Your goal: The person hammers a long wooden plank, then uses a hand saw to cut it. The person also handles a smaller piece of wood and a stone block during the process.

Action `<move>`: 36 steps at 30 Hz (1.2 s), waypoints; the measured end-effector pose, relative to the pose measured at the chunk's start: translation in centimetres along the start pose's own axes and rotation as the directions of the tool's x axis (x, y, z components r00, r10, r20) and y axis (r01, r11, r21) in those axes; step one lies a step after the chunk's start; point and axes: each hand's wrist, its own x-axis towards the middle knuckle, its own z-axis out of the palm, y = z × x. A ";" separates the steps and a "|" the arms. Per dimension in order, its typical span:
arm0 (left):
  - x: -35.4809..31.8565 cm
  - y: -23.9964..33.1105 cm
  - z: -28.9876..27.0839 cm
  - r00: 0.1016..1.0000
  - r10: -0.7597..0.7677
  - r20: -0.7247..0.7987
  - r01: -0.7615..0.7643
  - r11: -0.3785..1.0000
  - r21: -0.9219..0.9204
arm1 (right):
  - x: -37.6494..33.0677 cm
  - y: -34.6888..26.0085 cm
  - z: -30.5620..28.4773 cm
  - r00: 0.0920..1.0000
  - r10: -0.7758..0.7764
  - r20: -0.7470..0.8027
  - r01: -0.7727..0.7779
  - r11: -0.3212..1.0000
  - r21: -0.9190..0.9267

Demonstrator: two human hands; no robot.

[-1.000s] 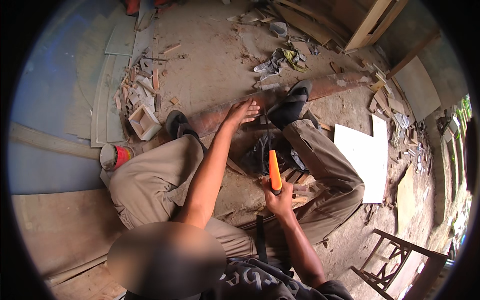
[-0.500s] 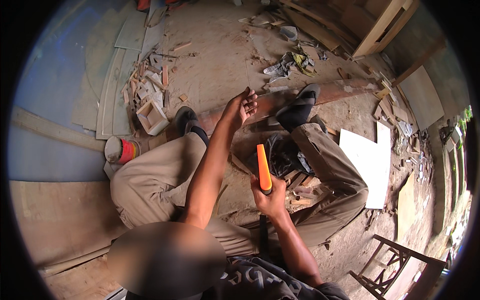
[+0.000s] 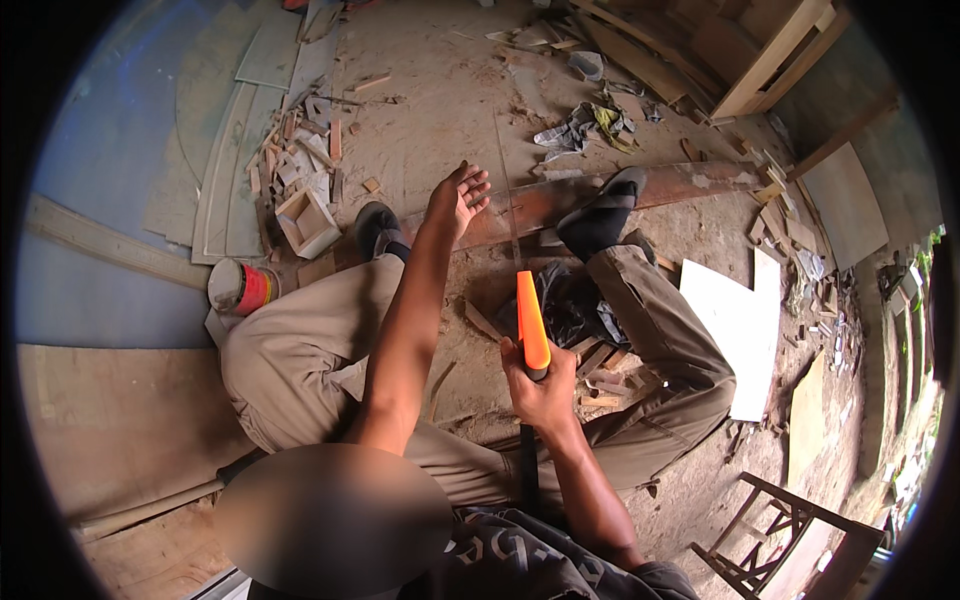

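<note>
My right hand [image 3: 545, 390] is closed around an orange-handled tool [image 3: 532, 325], bright orange and tapered, with a black part at the near end by my fist. A thin grey line runs forward from its tip; whether it belongs to the tool I cannot tell, nor the tool's exact kind. Nothing is in my left hand [image 3: 464, 200], which is raised in front of me with its fingers apart. Beyond and below it a long reddish-brown plank [image 3: 685, 182] lies on the floor, by my two shod feet. A black plastic bag [image 3: 563, 300] is crumpled between my legs.
Wood offcuts [image 3: 605, 385] lie beside the bag. A small open wooden box [image 3: 308, 222] and a red-banded can [image 3: 243, 287] stand to the left. White sheets [image 3: 725, 330] lie to the right, a dark wooden stool [image 3: 790, 540] at lower right. Wooden furniture [image 3: 750, 60] is at far right.
My left hand has moved left and slightly away from me, its fingers spreading a little. The orange-handled tool stays in my right hand, almost unmoved. The view has shifted slightly.
</note>
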 end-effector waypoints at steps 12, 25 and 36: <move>1.3 2.7 0.4 0.997 0.066 0.047 -0.068 0.996 0.058 | 0.0 -0.9 -0.1 0.999 -0.042 -0.006 0.042 0.999 -0.010; 1.6 10.3 -2.8 0.857 0.238 0.458 -0.436 0.808 0.396 | 1.8 -2.4 -11.2 0.953 0.196 0.230 -0.289 0.812 0.508; 0.5 6.9 1.6 0.796 0.535 0.282 -0.579 0.540 0.611 | 4.8 0.0 -12.8 0.952 0.299 -0.065 -0.247 0.877 0.412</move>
